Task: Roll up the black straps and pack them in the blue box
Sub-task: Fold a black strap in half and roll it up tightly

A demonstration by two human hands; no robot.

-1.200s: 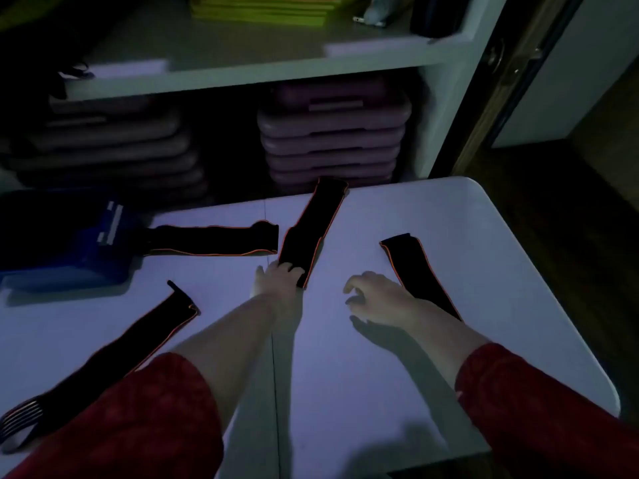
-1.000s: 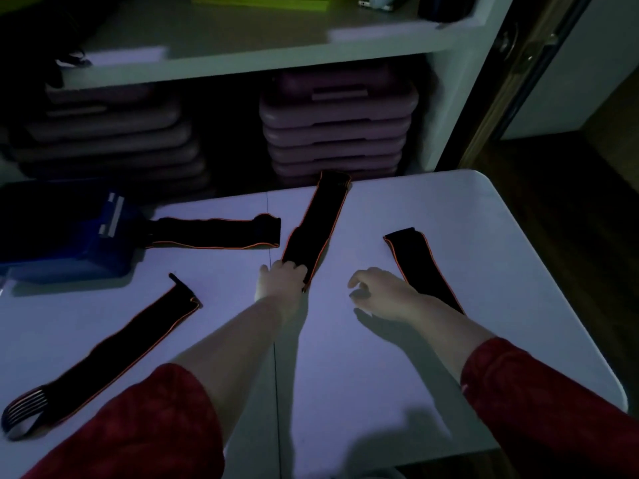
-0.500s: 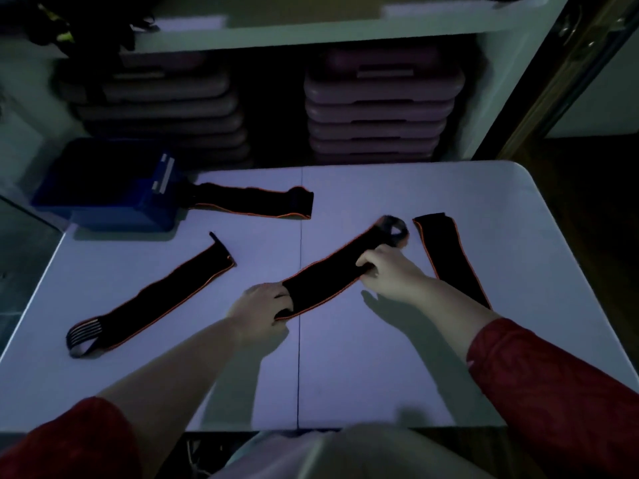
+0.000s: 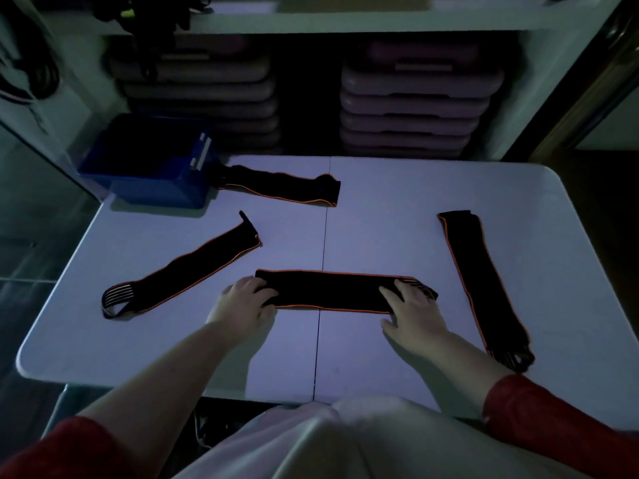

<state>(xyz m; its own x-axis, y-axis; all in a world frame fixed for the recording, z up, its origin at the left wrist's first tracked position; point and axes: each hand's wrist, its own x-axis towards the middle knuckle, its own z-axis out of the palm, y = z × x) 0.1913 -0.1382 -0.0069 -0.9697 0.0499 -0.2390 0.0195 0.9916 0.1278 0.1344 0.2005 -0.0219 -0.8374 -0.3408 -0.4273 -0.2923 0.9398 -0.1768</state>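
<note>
Nearest strap (image 4: 328,290) lies crosswise, left-right; left hand (image 4: 242,302) grips its left end, right hand (image 4: 411,312) seemingly presses the right end, dim light.

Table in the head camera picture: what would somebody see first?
Probably the two hands in the middle: the left hand holds one end of a flat black strap and the right hand rests on its other end. Around it lie a far strap, a left strap and a right strap, all unrolled on the pale table, with the blue box at the far left corner.
</note>
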